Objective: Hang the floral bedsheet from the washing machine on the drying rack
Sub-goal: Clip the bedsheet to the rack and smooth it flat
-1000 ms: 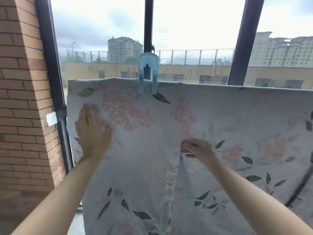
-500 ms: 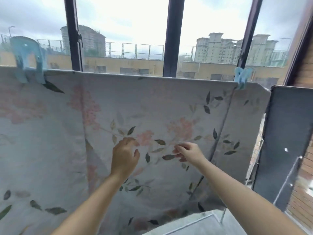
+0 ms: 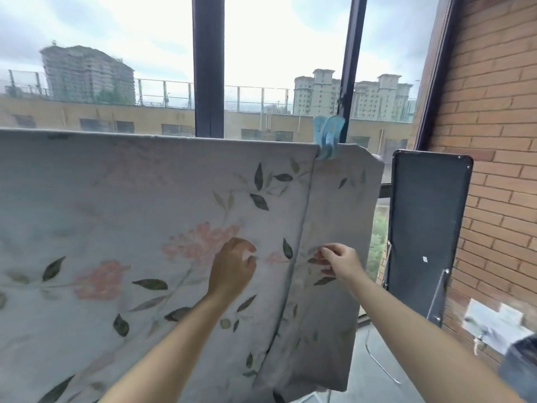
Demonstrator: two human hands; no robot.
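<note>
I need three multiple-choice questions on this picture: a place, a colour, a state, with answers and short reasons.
1. Where is the clip? A on a chair; B top edge of the floral bedsheet; C in a basket.
2. Clip colour? A red; B light blue; C black.
3. The right hand: A hangs idle; B holds the clip; C pinches the bedsheet.
Answers: B, it bites the sheet's upper edge; B, pale blue plastic; C, it nips a fold of fabric.

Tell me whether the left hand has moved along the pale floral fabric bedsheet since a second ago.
Yes. The left hand went rightward along the bedsheet, ending below-left of the light blue plastic clip.
</note>
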